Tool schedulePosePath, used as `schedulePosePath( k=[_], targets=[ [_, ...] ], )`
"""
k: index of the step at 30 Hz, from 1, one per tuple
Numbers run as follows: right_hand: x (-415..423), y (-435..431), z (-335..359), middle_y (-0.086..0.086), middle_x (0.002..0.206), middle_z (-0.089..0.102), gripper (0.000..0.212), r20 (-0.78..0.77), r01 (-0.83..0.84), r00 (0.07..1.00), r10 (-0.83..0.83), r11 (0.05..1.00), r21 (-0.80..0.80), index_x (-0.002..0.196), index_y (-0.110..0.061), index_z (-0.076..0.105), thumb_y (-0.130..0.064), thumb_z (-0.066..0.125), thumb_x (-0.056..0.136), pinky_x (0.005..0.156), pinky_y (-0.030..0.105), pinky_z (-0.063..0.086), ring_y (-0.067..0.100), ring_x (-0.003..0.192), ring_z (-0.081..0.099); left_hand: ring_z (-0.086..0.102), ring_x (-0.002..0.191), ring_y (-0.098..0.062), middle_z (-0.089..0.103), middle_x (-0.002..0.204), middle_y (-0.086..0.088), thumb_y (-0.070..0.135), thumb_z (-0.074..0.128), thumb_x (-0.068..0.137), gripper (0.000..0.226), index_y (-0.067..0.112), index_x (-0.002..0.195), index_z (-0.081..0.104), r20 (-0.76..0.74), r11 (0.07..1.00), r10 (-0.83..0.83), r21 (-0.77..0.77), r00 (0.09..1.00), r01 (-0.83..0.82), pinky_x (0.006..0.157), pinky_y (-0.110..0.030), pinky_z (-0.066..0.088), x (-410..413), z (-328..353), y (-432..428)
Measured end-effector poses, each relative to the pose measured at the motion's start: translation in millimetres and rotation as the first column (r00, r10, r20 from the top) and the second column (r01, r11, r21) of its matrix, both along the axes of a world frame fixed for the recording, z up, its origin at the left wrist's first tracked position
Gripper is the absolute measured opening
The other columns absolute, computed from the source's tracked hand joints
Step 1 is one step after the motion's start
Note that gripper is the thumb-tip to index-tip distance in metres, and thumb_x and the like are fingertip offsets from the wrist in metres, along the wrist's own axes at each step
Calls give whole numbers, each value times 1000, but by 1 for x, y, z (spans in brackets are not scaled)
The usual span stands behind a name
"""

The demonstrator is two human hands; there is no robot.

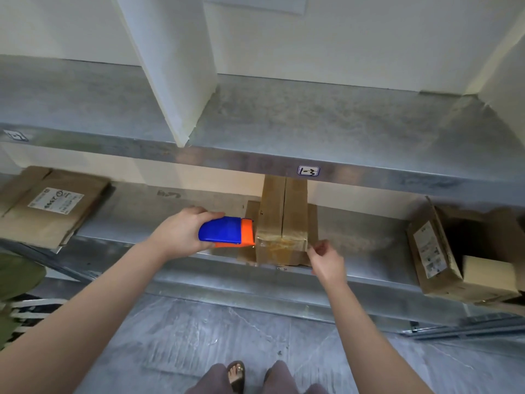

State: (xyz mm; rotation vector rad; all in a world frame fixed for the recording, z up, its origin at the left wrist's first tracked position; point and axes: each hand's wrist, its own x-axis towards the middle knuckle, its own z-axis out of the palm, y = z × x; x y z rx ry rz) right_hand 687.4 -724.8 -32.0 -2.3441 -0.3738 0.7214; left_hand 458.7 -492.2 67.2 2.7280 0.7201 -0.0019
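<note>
A narrow brown cardboard box (284, 211) lies on the lower metal shelf (363, 240), its near end at the shelf's front edge and covered with clear tape (279, 242). My left hand (177, 233) grips a blue and orange tape dispenser (224, 232), whose orange end touches the box's left near corner. My right hand (325, 258) is at the box's right near corner, fingers curled and pinching at the tape's end there. A flat piece of cardboard lies under the box.
A flattened carton with a white label (48, 206) lies at the shelf's left. An open brown carton (460, 251) holding a smaller box sits at the right. An upper shelf (255, 120) with a tag marked 1-3 (308, 170) overhangs. Grey floor and my sandalled feet (237, 375) are below.
</note>
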Motion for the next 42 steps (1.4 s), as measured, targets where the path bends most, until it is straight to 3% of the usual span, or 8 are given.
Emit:
schedulePosePath(
  k=[2,4,8,12,15,24,34,42],
  targets=[
    [-3,-6,1,-1,99,67,27,79,-7,997,7,1000,2,107,-21,53,-39,61,89,78,34,51,26,92,65,53,113,-21,59,121,2,49,71,79,65,34,138,49,10,1000,-14,13,1000,14,85,-33,48,1,2,0],
    [-9,-14,7,3,111,67,29,190,7,981,-38,987,160,118,-18,55,-32,59,93,87,36,50,26,105,63,53,113,-21,60,121,1,46,72,79,64,33,138,49,17,999,-22,25,1000,21,84,-33,48,2,2,-1],
    [-26,-7,35,-8,135,57,36,389,-225,918,76,909,352,132,-31,59,-37,55,97,103,20,36,7,124,52,50,117,-21,58,125,1,44,72,80,65,32,139,47,13,1000,-20,19,1000,19,87,-34,47,0,0,-2],
    [-41,11,38,-4,147,46,31,324,-167,944,64,938,302,125,-33,64,-36,59,95,88,-1,32,11,115,61,48,118,-20,57,127,1,42,72,80,66,32,140,46,15,1000,-18,15,1000,18,87,-32,45,-2,0,-3],
    [-40,14,37,-6,145,49,29,234,-68,972,-17,934,352,121,-29,68,-29,64,92,73,-11,28,-1,98,60,50,114,-19,58,121,2,41,73,80,64,32,138,48,41,999,-31,-6,999,31,85,-29,44,-13,1,3],
    [-38,20,36,-11,142,52,30,191,-17,980,-61,923,384,120,-30,69,-23,67,90,77,-10,29,-4,100,58,52,113,-19,56,116,4,40,72,79,65,40,139,46,-111,998,-10,60,994,16,81,-31,47,-59,3,39],
    [-37,22,33,-8,141,53,29,199,-14,978,-67,925,381,119,-26,70,-21,68,90,79,-11,27,-5,102,54,56,103,-24,58,106,1,58,60,80,59,44,135,44,-163,991,-43,116,986,63,68,-29,38,-4,-21,16],
    [-37,23,34,-10,141,53,29,182,0,981,-75,924,382,119,-24,70,-20,67,91,77,-11,28,-7,100,54,58,103,-26,64,109,0,48,63,77,48,33,122,58,-234,999,20,32,972,-13,77,-31,48,29,-24,1]
  ],
)
